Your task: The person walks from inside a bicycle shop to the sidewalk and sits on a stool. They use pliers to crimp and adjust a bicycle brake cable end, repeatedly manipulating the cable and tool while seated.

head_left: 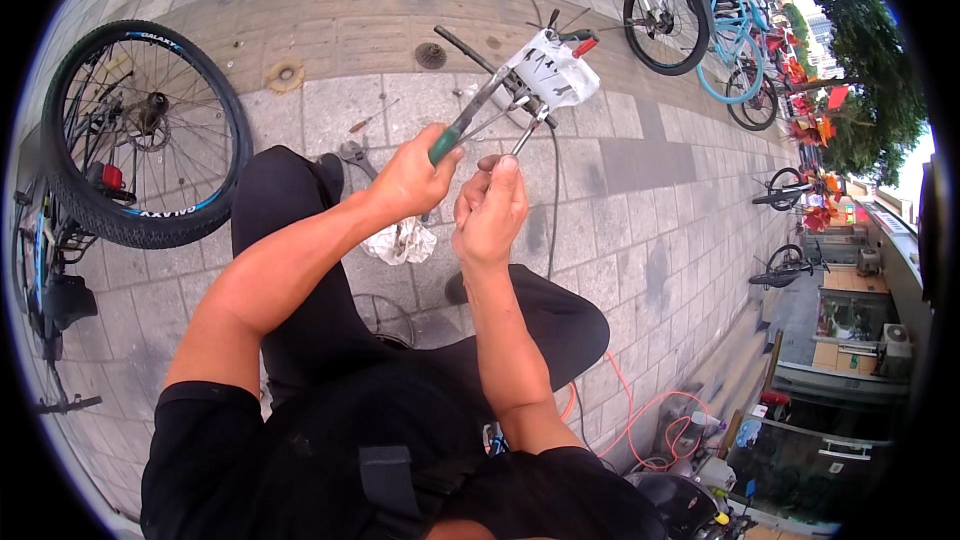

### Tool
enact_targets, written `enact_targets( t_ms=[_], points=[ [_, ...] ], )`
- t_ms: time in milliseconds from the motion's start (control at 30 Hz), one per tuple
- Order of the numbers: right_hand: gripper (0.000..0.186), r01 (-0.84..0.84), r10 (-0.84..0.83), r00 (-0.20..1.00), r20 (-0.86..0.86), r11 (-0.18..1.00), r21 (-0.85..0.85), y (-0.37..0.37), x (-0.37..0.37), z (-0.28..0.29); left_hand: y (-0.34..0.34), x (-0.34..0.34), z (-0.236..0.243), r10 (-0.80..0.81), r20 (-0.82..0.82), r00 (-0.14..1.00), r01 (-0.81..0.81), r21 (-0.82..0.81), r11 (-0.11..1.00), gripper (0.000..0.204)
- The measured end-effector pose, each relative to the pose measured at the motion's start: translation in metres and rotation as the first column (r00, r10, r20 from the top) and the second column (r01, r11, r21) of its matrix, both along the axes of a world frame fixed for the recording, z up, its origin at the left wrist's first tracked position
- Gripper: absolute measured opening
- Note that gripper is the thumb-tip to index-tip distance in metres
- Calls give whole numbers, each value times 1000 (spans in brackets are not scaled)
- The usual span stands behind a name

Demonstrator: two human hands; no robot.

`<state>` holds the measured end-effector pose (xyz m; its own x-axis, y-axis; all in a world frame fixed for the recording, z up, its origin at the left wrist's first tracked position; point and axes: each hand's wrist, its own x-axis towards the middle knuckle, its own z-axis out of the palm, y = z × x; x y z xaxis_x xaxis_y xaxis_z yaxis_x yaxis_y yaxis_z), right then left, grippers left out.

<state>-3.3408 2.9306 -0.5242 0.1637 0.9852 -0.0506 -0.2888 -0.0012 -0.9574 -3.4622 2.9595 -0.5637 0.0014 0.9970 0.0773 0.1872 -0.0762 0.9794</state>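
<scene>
My left hand (413,176) is closed round a green-handled metal tool (445,145). Its long metal part points up and away, toward a white plastic container of tools (578,90). My right hand (492,208) pinches the near end of a slim shiny metal rod (524,136) between thumb and fingers. The rod's far end reaches the container's near edge, and I cannot tell whether it touches. Several tools stick out of the container, one with a red handle (586,46). Below my left hand lies crumpled white paper (400,242), with an adjustable wrench (354,154) beyond it.
A bicycle wheel (222,100) with a thick tyre stands at the left, close to my knee. A small screwdriver (362,124) lies on the paving. Parked bicycles (668,25) stand at the far right. An orange hose (640,415) curls at the near right.
</scene>
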Motion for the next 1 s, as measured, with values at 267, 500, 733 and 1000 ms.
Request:
enact_targets(
  t_ms=[267, 500, 733, 1000],
  points=[
    [45, 29, -41, 994, -101, 993, -118, -9, -14, 8, 0, 0, -18, 39, 9, 999, -40, 108, 993, 28],
    [46, 37, -83, 979, -187, 970, -241, -11, -20, 2, 2, -2, -42, 10, -59, 998, -9, 19, 1000, 24],
    [34, -62, 66, 990, 121, 997, -44, -13, 18, 10, 8, -6, -5, -19, 50, 999, 19, 15, 1000, 22],
    [38, -65, 20, 801, 598, 996, 53, 8, 91, 15, 0, -16, 4, -271, 319, 908, 319, -109, 942, 19]
  ],
)
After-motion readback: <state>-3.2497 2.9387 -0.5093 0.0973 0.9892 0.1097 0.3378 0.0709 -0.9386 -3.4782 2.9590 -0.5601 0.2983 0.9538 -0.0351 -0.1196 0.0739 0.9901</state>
